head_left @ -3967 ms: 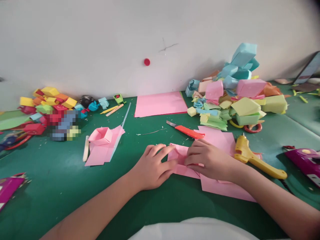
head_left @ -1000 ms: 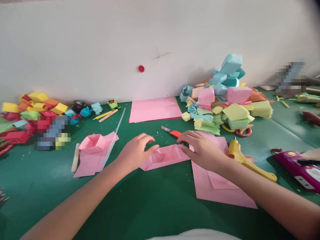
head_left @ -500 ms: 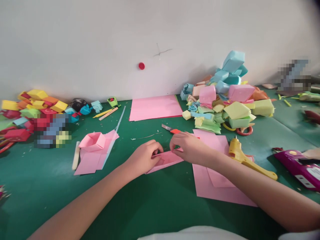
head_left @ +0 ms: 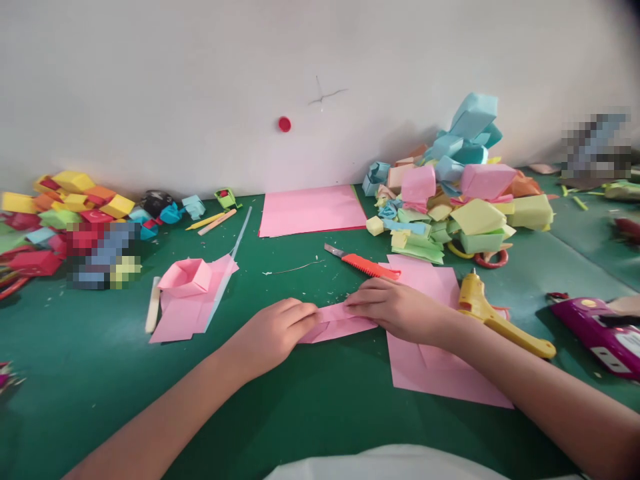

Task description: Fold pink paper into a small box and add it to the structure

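A folded pink paper strip [head_left: 336, 323] lies flat on the green table [head_left: 310, 407] in front of me. My left hand [head_left: 273, 333] is curled with its fingertips pressing on the strip's left end. My right hand [head_left: 397, 309] lies with fingers pressed together on the strip's right end. Under my right wrist rests a larger pink sheet [head_left: 435, 363] with a folded corner.
An orange utility knife [head_left: 363, 264] and a yellow glue gun [head_left: 493, 315] lie just beyond my hands. A pink paper box [head_left: 186, 278] sits on pink sheets at left. Piles of folded coloured paper [head_left: 460, 193] stand at right and far left. A pink sheet [head_left: 311, 210] lies by the wall; a purple tool [head_left: 597, 330] at right.
The pink piece, open and wide a second ago, is now folded into a narrow flat strip. Both hands have come down to press it against the table.
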The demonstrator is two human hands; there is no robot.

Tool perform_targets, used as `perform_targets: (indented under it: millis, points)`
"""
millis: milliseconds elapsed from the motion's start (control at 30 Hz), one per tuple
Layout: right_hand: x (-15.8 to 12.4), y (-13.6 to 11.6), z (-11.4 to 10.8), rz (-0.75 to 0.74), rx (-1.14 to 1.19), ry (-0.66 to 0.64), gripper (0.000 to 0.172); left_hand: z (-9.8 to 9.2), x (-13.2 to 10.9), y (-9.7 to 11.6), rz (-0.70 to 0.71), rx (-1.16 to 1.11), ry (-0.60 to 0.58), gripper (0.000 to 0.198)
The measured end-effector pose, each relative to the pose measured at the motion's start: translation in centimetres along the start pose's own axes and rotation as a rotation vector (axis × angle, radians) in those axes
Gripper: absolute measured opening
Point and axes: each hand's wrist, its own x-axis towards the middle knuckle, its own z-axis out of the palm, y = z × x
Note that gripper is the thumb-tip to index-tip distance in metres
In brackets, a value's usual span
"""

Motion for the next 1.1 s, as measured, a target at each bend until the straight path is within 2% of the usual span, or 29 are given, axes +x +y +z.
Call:
perform_targets:
  millis: [200,467,600,733,800,900,1000,1100]
  points:
    - [0.1,-0.2,-0.2,0.036,0.024,0.035,0.037,0.0,-0.1,0.0,0.0,-0.035,0.038,0.035]
    - [0.6,-0.7,-0.1,0.278,0.156,0.095,0.025,0.3,0.3,0.2,-0.082,-0.117,0.052,0.036]
    - [1.1,-0.8,0.1,0.408,0.219,0.103,0.03,1.0,0.4,0.1,-0.246,-0.22,0.088,0.037]
    - [1.1,-1.0,0.0,0.487,0.272,0.107,0.031,1.0,0.5,0.3,-0.44,-0.289,0.056,0.046]
    - [0.9,-1.2,-0.3,0.436,0.261,0.156,0.037,0.9,0.5,0.4,-0.453,-0.302,0.067,0.049]
    - [0.4,-1.8,-1.4,0.276,0.2,0.224,0.04,0.5,0.5,0.6,-0.373,-0.227,0.14,0.049]
    - [0.1,-2.1,-2.2,0.108,0.175,0.113,0.031,-0.3,0.6,0.9,-0.27,-0.152,0.153,0.041]
    - [0.3,-2.2,-1.7,0.041,0.191,0.012,0.025,-1.0,0.8,1.1,-0.183,-0.243,0.034,0.033]
